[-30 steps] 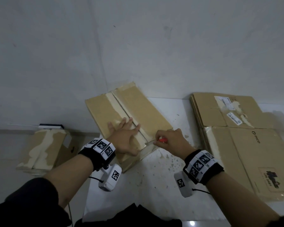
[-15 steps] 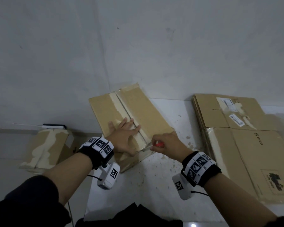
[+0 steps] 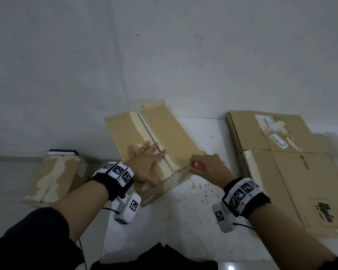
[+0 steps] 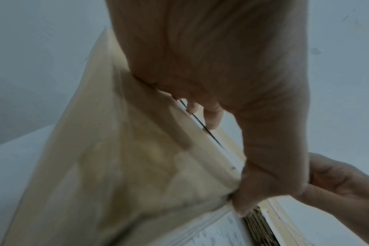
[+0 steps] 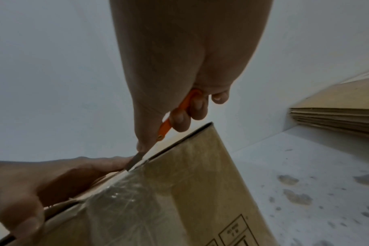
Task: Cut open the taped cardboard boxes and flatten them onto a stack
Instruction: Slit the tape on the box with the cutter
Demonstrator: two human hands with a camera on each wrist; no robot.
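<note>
A taped cardboard box (image 3: 164, 133) lies on the white table (image 3: 183, 215), with pale tape along its top seam. My left hand (image 3: 146, 162) presses flat on the box top beside the seam, fingers straight. My right hand (image 3: 207, 164) grips an orange-handled knife (image 3: 198, 166). In the right wrist view the knife (image 5: 175, 116) has its blade tip at the clear tape on the near top edge of the box (image 5: 190, 191), close to the left hand (image 5: 53, 179). The left wrist view shows the palm on the box (image 4: 126, 166) and the right hand (image 4: 337, 179) behind.
A stack of flattened boxes (image 3: 281, 162) lies at the table's right, also seen in the right wrist view as a stack (image 5: 337, 113). Another taped box (image 3: 53, 178) sits lower at the left, beyond the table edge. A grey wall stands close behind.
My right hand first drew the knife in toward the left thumb at the near end of the seam, then moved back right along the near edge. The left hand has stayed pressed on the box.
</note>
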